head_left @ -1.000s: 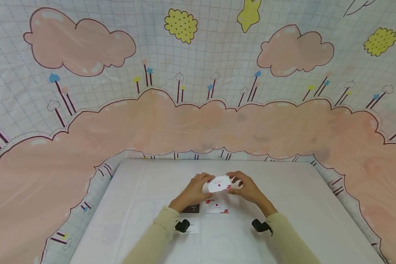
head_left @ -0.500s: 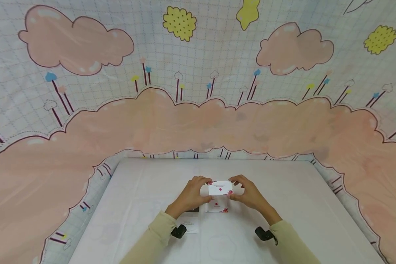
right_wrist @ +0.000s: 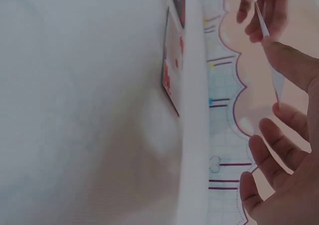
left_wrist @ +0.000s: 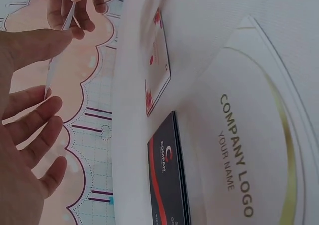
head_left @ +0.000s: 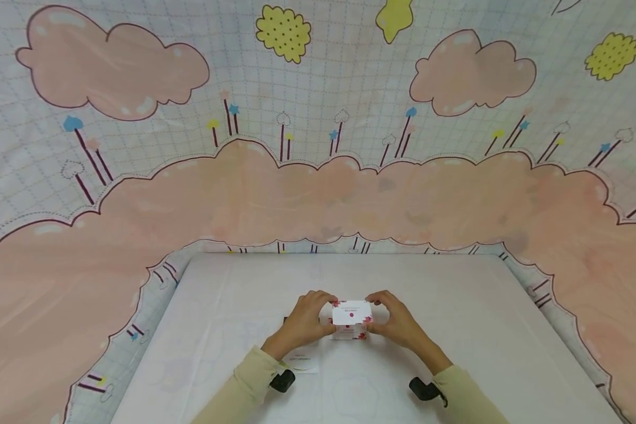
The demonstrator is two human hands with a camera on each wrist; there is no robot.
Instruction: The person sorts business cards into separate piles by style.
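Observation:
A white business card [head_left: 351, 312] with red flowers at its corners is held up off the table between both hands. My left hand [head_left: 304, 320] pinches its left edge between thumb and fingers. At the opposite edge my right hand [head_left: 398, 321] pinches it the same way. In both wrist views the raised card [left_wrist: 56, 60] shows nearly edge-on. Below it on the table lies a matching floral card [left_wrist: 158, 60], partly covered in the head view. Next to that, black cards [left_wrist: 167, 172] with a red stripe lie in a small stack.
A white card [left_wrist: 244, 135] with gold lettering lies nearest the left wrist; its surroundings are the white table [head_left: 233, 294]. A patterned cloth [head_left: 318, 203] with clouds hangs behind the table. Black wrist cameras sit at both cuffs.
Both hands have come down and slightly nearer with the card, which has levelled from a tilt. It now overlaps more of the floral card below in the head view.

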